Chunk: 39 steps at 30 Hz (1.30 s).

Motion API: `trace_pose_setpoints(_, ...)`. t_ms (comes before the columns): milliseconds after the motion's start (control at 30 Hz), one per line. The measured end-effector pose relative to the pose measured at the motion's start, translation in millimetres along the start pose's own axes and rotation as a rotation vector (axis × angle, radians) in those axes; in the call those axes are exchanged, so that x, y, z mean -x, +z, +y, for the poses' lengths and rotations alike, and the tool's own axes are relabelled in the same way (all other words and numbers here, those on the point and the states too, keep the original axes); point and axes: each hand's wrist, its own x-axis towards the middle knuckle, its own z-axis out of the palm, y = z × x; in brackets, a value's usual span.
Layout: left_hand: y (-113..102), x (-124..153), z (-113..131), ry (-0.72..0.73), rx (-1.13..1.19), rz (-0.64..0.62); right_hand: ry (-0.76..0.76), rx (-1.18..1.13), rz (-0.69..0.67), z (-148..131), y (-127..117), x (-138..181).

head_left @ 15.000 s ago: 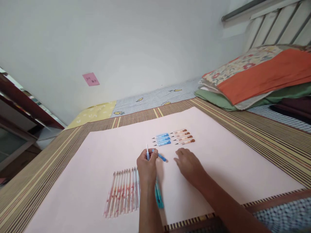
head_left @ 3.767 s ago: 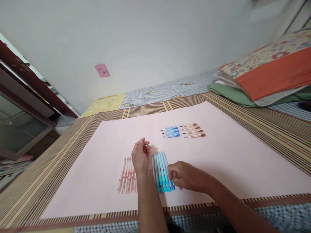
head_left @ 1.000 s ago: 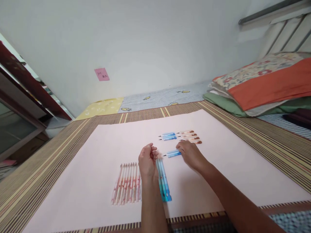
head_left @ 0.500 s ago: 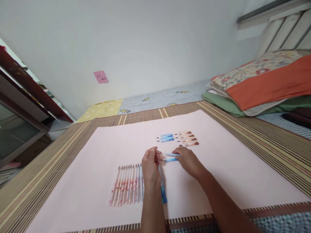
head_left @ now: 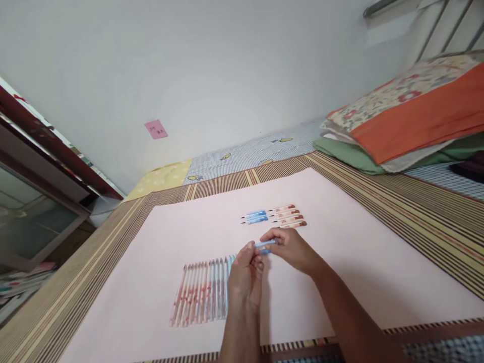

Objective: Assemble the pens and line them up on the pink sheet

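Note:
My right hand (head_left: 293, 249) pinches a slim light-blue pen (head_left: 266, 243) between thumb and fingers. My left hand (head_left: 247, 269) is closed, its thumb and fingertips at the pen's left end. Another blue pen shows partly just under the held one, half hidden by my fingers. Beyond my hands lie a few blue pens (head_left: 257, 220) with dark tips pointing left. Beside them is a column of several cream pens with brown ends (head_left: 287, 215). To the left of my left wrist, several slender pens (head_left: 196, 292) stand side by side in a row, pinkish then bluish; my left arm covers the row's right end.
A large pale pink sheet (head_left: 124, 282) lies under everything, on a striped mat (head_left: 351, 186). Folded bedding with an orange and floral cover (head_left: 412, 121) is stacked at the right. A white wall (head_left: 234, 65) with a pink note (head_left: 156, 129) rises behind.
My left hand has moved right and closed at the end of the blue pen in my right hand. The row's right end is now more covered. The view has tilted slightly.

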Motion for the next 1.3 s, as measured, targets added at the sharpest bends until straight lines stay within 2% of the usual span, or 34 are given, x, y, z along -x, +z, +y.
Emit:
trace_pose_setpoints(100,0,-7,-8,0.006,0.075,0.021,-0.014,-0.034,-0.027,-5,4,2)
trace_pose_setpoints(267,-10,-19,-6,-0.159,0.265,-0.048,0.024,-0.179,-0.061,3,-3,1)
trace_pose_setpoints(400,-12,-20,-5,-0.220,0.372,-0.163,-0.005,-0.229,0.066,3,-4,-1)
trace_pose_setpoints(433,-11,-19,-6,-0.229,0.377,-0.192,-0.011,-0.246,0.053,1,-3,0)
trace_pose_setpoints(533,-7,-14,-5,-0.228,0.344,-0.225,-0.023,-0.296,-0.107,-5,-2,1)
trace_pose_setpoints(567,-7,-13,-2,-0.219,0.337,-0.229,-0.029,-0.292,-0.113,-5,-2,2)
trace_pose_setpoints(633,-9,-13,8,-0.182,0.358,-0.239,-0.036,-0.207,0.000,-1,-5,1)
trace_pose_setpoints(733,-20,-18,29,-0.062,0.409,-0.231,-0.030,0.158,0.166,14,-9,-1)
trace_pose_setpoints(833,-32,-24,43,0.018,0.414,-0.185,-0.001,0.542,0.115,29,-8,-3)
trace_pose_setpoints(900,-35,-26,45,0.024,0.407,-0.168,0.026,0.675,0.048,36,-6,-5)
trace_pose_setpoints(1000,-35,-26,41,0.004,0.396,-0.166,0.034,0.774,0.003,39,-1,-8)
trace_pose_setpoints(1167,-31,-28,33,-0.034,0.377,-0.162,-0.018,0.832,0.035,35,3,-7)
trace_pose_setpoints(1300,-31,-30,31,-0.046,0.359,-0.146,0.002,0.832,0.052,31,1,-6)
